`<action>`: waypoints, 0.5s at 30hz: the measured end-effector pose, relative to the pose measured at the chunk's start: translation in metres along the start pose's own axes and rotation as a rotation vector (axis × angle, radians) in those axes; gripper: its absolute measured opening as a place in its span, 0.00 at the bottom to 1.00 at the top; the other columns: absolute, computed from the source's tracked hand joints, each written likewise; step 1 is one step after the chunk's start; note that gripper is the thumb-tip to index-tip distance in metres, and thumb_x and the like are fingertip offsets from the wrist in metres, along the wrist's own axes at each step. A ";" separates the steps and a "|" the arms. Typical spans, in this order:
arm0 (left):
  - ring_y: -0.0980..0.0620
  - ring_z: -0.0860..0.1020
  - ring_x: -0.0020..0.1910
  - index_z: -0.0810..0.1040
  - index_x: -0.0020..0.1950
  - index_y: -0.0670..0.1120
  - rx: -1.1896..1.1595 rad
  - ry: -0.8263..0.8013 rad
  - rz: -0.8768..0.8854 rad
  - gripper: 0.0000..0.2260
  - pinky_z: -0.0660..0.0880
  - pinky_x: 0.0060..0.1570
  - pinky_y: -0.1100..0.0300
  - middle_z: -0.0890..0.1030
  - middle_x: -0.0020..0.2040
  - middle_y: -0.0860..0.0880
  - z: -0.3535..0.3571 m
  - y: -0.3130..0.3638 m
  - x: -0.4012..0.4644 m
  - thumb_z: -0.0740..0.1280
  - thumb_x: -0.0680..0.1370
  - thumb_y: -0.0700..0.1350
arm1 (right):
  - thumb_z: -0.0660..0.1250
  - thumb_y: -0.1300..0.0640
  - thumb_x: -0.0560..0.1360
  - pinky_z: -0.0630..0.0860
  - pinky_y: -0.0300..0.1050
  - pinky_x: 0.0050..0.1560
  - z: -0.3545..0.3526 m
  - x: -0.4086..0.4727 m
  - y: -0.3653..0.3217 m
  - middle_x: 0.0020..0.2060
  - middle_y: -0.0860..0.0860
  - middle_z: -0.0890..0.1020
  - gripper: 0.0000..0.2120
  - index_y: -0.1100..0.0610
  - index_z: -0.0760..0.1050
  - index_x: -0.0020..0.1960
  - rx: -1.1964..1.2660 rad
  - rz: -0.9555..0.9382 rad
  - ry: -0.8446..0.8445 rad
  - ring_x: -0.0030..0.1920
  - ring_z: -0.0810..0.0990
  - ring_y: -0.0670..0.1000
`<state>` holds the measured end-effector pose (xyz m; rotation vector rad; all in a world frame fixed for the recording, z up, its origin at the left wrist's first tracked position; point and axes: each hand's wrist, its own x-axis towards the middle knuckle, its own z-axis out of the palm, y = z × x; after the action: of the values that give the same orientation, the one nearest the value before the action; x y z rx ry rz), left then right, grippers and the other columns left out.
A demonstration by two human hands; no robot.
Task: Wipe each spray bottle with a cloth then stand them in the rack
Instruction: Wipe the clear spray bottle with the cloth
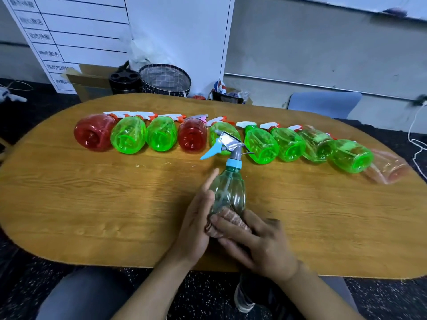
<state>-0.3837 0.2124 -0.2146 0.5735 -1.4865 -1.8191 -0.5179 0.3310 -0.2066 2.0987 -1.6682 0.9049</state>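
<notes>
While a row of red and green bottles [161, 137] lies on its side along the far part of the wooden table [92, 204], the left hand [196, 229] curls around a pale green spray bottle [228, 195] near the front edge. Its blue trigger points left. The right hand [258, 245] presses what looks like a brownish cloth [233, 219] against the bottle's base, fingers wrapped around it.

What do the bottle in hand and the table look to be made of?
Pale green spray bottle: clear glossy plastic, probably; the fingers show through it. Table: wood-grain top with a soft sheen, likely laminate or veneer; solid wood cannot be ruled out.
</notes>
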 end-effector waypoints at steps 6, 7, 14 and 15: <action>0.65 0.74 0.73 0.66 0.81 0.47 0.019 -0.003 0.040 0.20 0.72 0.66 0.69 0.79 0.70 0.69 0.006 0.000 -0.002 0.54 0.89 0.48 | 0.60 0.40 0.85 0.80 0.52 0.34 -0.007 0.040 0.014 0.46 0.50 0.79 0.19 0.43 0.76 0.73 0.051 0.353 0.108 0.37 0.81 0.52; 0.66 0.73 0.73 0.66 0.81 0.48 0.014 0.001 0.047 0.20 0.72 0.66 0.70 0.78 0.70 0.70 0.006 0.001 -0.003 0.54 0.88 0.48 | 0.58 0.39 0.85 0.80 0.53 0.35 -0.006 0.047 0.017 0.45 0.49 0.77 0.20 0.43 0.77 0.73 0.062 0.430 0.112 0.37 0.81 0.51; 0.55 0.72 0.78 0.67 0.80 0.57 0.018 0.034 0.025 0.21 0.71 0.76 0.52 0.75 0.78 0.56 0.003 0.003 -0.004 0.54 0.86 0.53 | 0.64 0.46 0.85 0.80 0.47 0.35 0.000 0.026 -0.003 0.48 0.51 0.77 0.18 0.46 0.76 0.74 0.103 0.268 0.104 0.38 0.78 0.48; 0.52 0.73 0.78 0.67 0.81 0.57 -0.013 0.021 0.018 0.22 0.71 0.77 0.48 0.75 0.78 0.53 0.003 0.005 -0.005 0.54 0.86 0.54 | 0.66 0.47 0.84 0.80 0.46 0.35 0.001 0.016 -0.006 0.48 0.51 0.77 0.18 0.46 0.75 0.74 0.064 0.181 0.076 0.38 0.78 0.48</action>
<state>-0.3814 0.2171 -0.2098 0.5697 -1.4606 -1.8019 -0.5097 0.3196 -0.1961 1.9497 -1.8341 1.0918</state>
